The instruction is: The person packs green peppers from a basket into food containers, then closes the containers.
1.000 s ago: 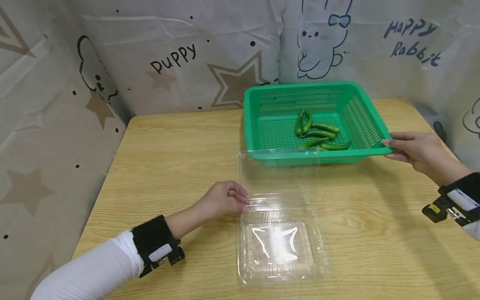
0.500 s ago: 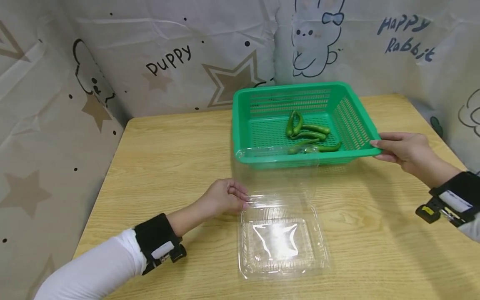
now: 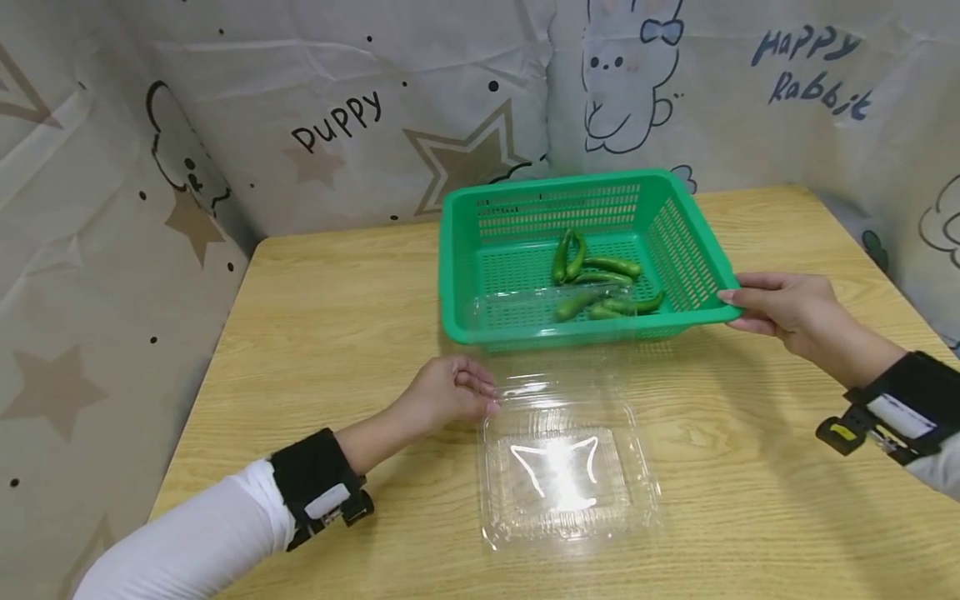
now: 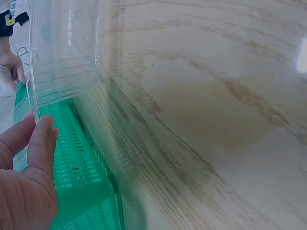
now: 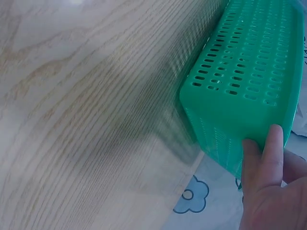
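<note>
A clear plastic clamshell box (image 3: pixel 558 475) lies opened out on the table, its lid standing up at the back. My left hand (image 3: pixel 448 392) pinches the box's left edge near the hinge between thumb and finger, as the left wrist view also shows. Behind the lid is a green plastic basket (image 3: pixel 465 242) with several green chili peppers (image 3: pixel 611 266) on its floor. With fingers underneath and thumb on top, my right hand (image 3: pixel 787 308) grips the basket's right front rim. Part of the basket's front and some peppers show through the clear lid.
The wooden table (image 3: pixel 337 283) carries both containers. A patterned cloth wall (image 3: pixel 322 50) rises behind the basket, and further cloth stands at the left and right sides. The table's right edge runs just beyond the right hand.
The right hand has drawn the basket leftward and slightly forward, so more of it lies behind the clear lid. The left hand keeps its pinch on the box in nearly the same place.
</note>
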`<state>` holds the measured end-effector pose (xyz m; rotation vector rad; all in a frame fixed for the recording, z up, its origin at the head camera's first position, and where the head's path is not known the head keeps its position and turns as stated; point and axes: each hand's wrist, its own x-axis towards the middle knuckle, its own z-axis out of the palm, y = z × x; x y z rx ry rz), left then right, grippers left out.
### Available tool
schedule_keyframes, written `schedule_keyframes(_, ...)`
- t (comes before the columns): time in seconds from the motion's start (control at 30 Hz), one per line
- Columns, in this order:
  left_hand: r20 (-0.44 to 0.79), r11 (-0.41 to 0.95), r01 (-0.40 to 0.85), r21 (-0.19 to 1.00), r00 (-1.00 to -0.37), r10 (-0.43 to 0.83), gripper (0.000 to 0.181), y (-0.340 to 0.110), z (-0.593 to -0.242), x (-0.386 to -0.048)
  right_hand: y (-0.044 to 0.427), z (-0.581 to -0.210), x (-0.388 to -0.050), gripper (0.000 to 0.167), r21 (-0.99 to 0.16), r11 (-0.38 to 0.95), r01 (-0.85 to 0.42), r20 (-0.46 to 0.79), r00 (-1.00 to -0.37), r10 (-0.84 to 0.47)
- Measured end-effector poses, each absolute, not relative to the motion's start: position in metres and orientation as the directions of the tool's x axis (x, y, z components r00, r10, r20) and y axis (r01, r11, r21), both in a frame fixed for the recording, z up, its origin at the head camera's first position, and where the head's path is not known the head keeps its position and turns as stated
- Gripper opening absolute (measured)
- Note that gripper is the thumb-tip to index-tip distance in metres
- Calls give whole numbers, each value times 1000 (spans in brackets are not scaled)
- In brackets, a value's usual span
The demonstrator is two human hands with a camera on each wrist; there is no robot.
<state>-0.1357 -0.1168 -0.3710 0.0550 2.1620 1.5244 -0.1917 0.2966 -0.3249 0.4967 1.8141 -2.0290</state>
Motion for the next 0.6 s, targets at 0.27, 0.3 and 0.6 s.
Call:
schedule_keyframes(0.27,-318,380,-198,904,-904,286,34,-118,-373,-134,288,-323,-190,16,-862,-100,497,-496,-868,-37)
schedule_keyframes(0.3,-312,376,-194,906,-906,286,34,-118,-374,-134,287,-322,-190,16,-863,-99,495,-494,-869,-36)
schedule_keyframes(0.6,-259,329,-160,931,-923,285,39,-120,-375,-129,277,-321,-188,17,-869,-80,488,-487,-873,-35)
